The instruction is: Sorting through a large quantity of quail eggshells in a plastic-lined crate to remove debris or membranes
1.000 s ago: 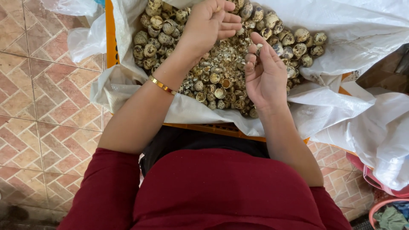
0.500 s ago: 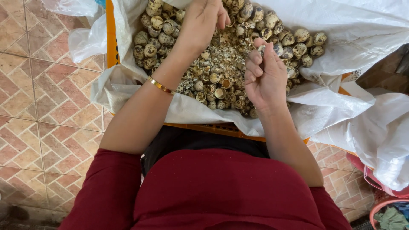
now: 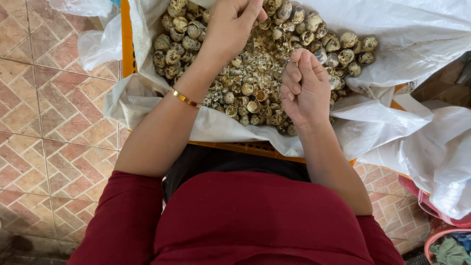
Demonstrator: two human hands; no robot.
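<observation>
Terracotta patterned floor tiles (image 3: 44, 127) are seen at the far left, beside a clear plastic bag (image 3: 98, 44) cut off by the top edge. An orange plastic crate (image 3: 126, 39) is mostly hidden under its white woven sack lining (image 3: 392, 29). The left hand (image 3: 230, 27), with a thin gold bangle (image 3: 184, 97) at the wrist, is reached into the heap of speckled quail eggs and broken shells (image 3: 250, 83); whether anything is pinched cannot be told, its fingertips being cut off. Just right of it, the right hand (image 3: 306, 88) is held above the heap, fingers curled shut; anything inside is hidden.
</observation>
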